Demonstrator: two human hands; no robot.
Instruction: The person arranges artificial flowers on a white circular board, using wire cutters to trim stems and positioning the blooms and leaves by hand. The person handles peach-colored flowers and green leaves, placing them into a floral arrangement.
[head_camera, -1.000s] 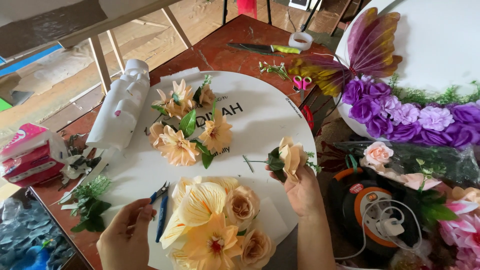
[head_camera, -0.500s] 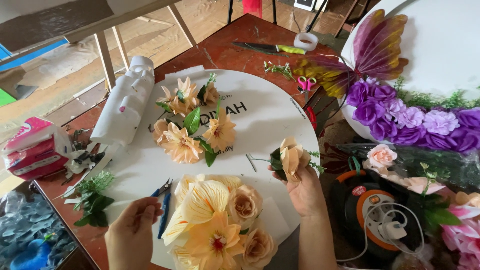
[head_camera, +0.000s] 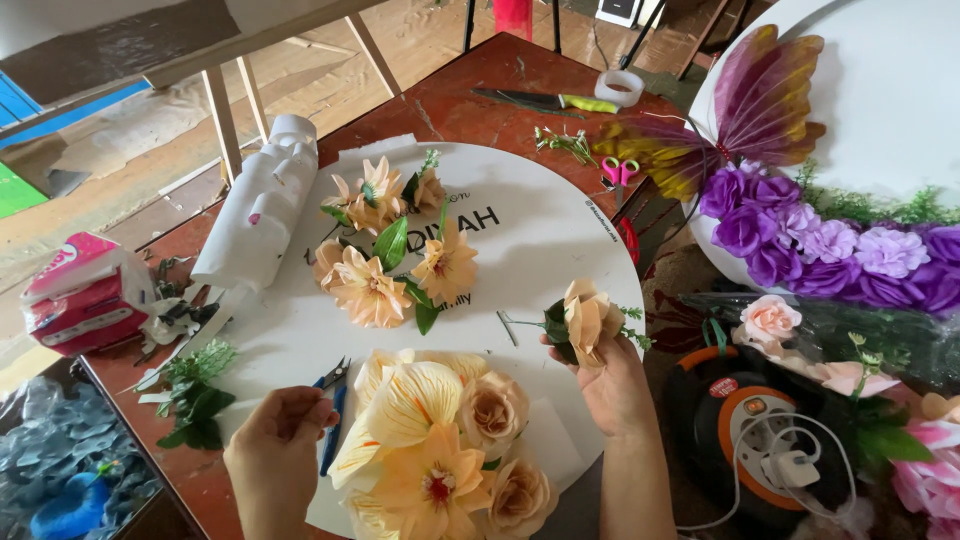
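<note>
Now left fingers (head_camera: 300, 415) pinch blue cutters (head_camera: 333, 412); right fingers (head_camera: 590, 362) pinch a peach flower (head_camera: 585, 318) (above board).

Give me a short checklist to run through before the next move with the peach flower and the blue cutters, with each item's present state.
1. Right hand has a firm hold on the peach flower: ok, the fingers grip it below the bloom.
2. Flower stem is free: ok, it sticks out to the left above the white round board.
3. Left hand holds the blue cutters: ok.
4. Cutter tips closed: cannot tell, too small.
5. Cutters apart from the stem: ok, the flower cluster lies between them.
6. Bare board left for the flower: ok, white space shows right of the upper cluster.
</note>
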